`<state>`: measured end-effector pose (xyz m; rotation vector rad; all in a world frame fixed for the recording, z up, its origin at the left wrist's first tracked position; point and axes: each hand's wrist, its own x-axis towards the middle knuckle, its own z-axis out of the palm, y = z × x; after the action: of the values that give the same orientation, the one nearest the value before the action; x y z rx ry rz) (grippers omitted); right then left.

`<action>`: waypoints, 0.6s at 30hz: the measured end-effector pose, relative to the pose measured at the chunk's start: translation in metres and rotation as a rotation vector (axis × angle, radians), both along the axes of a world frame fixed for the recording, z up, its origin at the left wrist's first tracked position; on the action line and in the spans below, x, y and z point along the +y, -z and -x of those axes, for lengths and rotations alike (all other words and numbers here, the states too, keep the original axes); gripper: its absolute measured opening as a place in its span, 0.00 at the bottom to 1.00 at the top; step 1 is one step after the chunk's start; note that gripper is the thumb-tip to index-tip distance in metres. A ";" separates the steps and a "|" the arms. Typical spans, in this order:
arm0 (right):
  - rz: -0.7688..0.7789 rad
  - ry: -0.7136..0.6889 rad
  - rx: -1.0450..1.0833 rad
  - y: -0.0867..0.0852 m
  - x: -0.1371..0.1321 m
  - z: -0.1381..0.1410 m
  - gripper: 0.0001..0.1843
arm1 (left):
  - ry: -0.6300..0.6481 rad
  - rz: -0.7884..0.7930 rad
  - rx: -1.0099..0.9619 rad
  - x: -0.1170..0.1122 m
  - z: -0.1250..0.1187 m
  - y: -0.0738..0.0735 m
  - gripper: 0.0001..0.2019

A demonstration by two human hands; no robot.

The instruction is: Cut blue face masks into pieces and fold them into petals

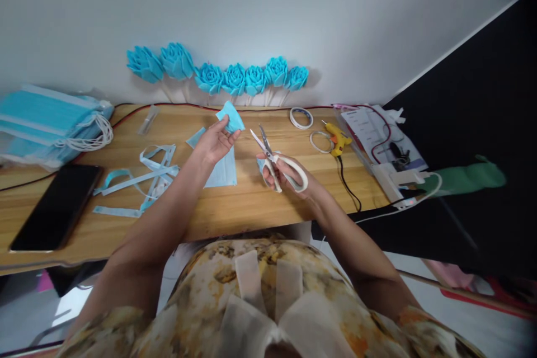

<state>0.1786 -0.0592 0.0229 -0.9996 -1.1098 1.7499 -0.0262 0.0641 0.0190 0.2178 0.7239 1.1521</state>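
Observation:
My left hand (215,142) pinches a small blue piece of mask fabric (231,116) and holds it up above the wooden desk (251,201). My right hand (289,176) grips white-handled scissors (271,154) with the blades slightly apart, pointing up and left toward the fabric, a short gap away. A scrap of blue fabric also sits under the right hand's fingers. A cut-open blue mask sheet (221,170) lies flat on the desk below the left hand.
Several blue fabric roses (235,78) lean on the wall. A stack of blue masks (46,123) sits far left, a black phone (59,204) in front, and cut mask strips (142,179). Tape rolls (301,117), a yellow glue gun (338,139) and papers (377,134) lie right.

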 end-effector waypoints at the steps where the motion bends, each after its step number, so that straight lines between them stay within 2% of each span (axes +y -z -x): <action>1: 0.007 -0.014 0.002 0.001 0.001 0.001 0.32 | -0.002 0.006 -0.003 0.000 0.000 -0.001 0.14; 6: 0.030 -0.055 -0.016 0.006 0.003 0.003 0.33 | 0.003 0.017 -0.006 -0.001 -0.002 -0.002 0.12; 18: 0.026 -0.025 0.031 0.013 0.013 0.009 0.33 | 0.080 -0.020 0.040 -0.006 -0.005 0.001 0.11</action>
<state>0.1696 -0.0462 0.0098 -0.9747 -1.0865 1.7983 -0.0209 0.0585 0.0177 0.2845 0.7330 1.0820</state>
